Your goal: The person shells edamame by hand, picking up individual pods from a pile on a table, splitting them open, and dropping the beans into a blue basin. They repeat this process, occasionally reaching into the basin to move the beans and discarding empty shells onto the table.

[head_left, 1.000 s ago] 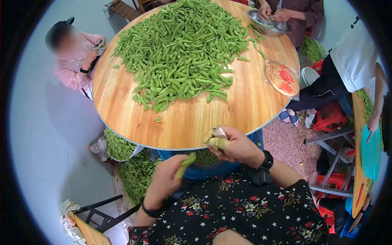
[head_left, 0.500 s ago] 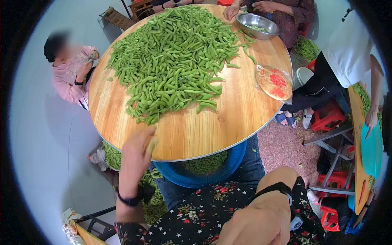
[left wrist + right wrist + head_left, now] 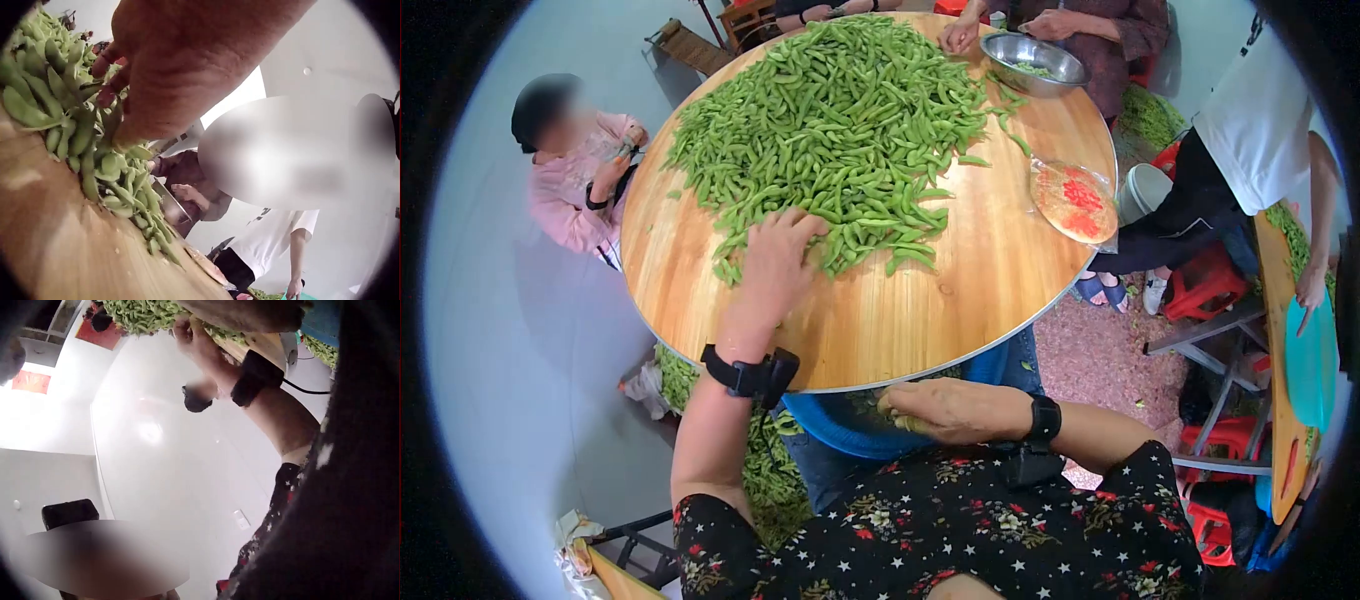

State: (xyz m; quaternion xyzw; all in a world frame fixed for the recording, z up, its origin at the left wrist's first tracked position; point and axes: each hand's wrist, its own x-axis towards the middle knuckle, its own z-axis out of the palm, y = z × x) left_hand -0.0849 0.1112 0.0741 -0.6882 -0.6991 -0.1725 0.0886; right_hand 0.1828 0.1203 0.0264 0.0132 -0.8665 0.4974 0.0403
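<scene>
A big heap of green soybean pods (image 3: 840, 130) covers much of the round wooden table (image 3: 990, 270). My left hand (image 3: 775, 265) reaches over the table to the near edge of this heap. In the left wrist view, its bent fingers come down among the pods (image 3: 81, 131), with the fingertips partly hidden. My right hand (image 3: 960, 410) is close to my body, at the table's near edge, over a blue basin (image 3: 830, 425). Its fingers are curled, and a yellowish patch shows under the fingertips; the palm side is hidden.
A person in pink (image 3: 580, 190) sits at the left. Across the table, another person's hands are by a metal bowl (image 3: 1035, 65). A round, plastic-wrapped item with red bits (image 3: 1075, 203) lies at the right. More pods (image 3: 775, 480) lie below the table's left edge.
My left hand, holding a pod near my body a second ago, has moved forward to the heap. My right hand has dropped towards my body, then returned over the basin.
</scene>
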